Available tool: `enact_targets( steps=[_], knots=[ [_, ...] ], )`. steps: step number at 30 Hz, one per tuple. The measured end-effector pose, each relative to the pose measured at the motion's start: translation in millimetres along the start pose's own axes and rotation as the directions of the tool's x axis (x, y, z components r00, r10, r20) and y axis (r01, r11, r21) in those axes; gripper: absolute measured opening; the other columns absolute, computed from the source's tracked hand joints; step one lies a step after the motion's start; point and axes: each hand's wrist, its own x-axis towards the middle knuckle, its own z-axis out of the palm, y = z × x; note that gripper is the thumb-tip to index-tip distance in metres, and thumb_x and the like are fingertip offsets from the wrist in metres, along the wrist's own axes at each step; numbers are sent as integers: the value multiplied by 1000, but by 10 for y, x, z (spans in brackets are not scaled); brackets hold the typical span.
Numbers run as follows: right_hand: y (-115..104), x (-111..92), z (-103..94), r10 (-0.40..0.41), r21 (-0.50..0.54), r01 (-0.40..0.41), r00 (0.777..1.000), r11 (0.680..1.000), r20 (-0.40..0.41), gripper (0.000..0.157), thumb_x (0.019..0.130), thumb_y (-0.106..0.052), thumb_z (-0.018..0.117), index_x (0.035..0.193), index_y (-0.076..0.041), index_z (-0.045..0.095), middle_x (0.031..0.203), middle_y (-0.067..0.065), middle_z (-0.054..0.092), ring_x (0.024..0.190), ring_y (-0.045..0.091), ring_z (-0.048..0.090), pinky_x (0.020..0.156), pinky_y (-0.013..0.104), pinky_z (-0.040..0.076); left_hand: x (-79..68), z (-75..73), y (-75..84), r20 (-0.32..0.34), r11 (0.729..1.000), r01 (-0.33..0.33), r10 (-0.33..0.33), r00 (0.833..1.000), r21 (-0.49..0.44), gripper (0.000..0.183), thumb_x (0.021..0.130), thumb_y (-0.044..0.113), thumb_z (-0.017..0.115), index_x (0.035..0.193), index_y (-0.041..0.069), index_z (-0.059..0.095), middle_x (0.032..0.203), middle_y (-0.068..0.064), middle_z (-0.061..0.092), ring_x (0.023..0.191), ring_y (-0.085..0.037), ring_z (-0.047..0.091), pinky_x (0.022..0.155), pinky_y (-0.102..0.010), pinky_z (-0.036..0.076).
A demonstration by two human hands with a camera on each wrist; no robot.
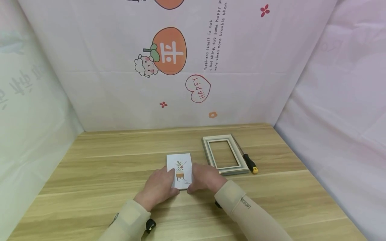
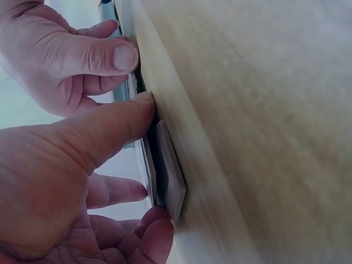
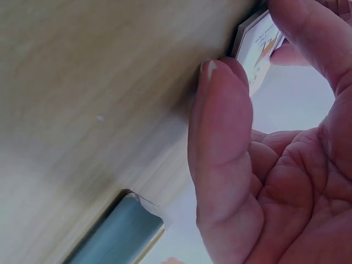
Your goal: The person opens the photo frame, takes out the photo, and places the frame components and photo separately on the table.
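Observation:
A white picture card (image 1: 182,162) with a potted plant printed on it lies at the middle of the table, between both hands. My left hand (image 1: 158,187) grips its left side, thumb at the near edge. My right hand (image 1: 206,177) holds the right side, thumb at the near corner. In the left wrist view, a thin brownish board (image 2: 171,173) shows beneath the card's layers, slightly splayed from them, with left fingertips at its end. The right wrist view shows the card's printed face (image 3: 263,44) and layered edge beyond the right fingers.
An open picture frame (image 1: 218,138) lies right of the card, close to the right hand. Along its right side lies a screwdriver (image 1: 250,164) with a black and yellow handle. Printed white cloth (image 1: 120,100) hangs behind the wooden table (image 1: 105,174) and at both sides.

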Motion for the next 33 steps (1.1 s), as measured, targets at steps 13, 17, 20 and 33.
enact_targets(
  steps=[13,17,20,33],
  knots=[
    [20,142,-67,41,58,-41,999,998,8,51,68,-28,97,98,-10,60,82,2,63,72,19,56,64,34,49,146,27,-27,-19,1000,25,-25,1000,-19,28,82,18,87,92,4,64,87,-11,64,75,-28,58,67,-43,52],
    [29,183,-80,46,60,-46,999,997,1,52,69,-28,97,101,-9,60,83,2,63,73,19,57,66,34,49,169,16,-23,-14,999,39,-40,999,-27,20,87,12,81,95,3,66,90,-12,66,76,-27,59,67,-42,53],
    [38,204,-83,35,56,-34,999,998,-9,53,70,-28,96,105,-8,60,84,2,62,73,19,57,67,34,50,175,7,-17,-22,999,39,-40,999,-24,9,94,7,72,98,1,67,92,-14,67,77,-28,59,70,-44,54],
    [33,249,-91,27,76,-26,1000,997,-13,63,72,-27,93,119,-3,58,88,4,63,76,20,57,68,35,49,164,-3,-12,-75,1000,-6,7,997,17,6,99,2,62,98,-1,67,91,-18,68,77,-28,61,73,-46,54]
  ],
)
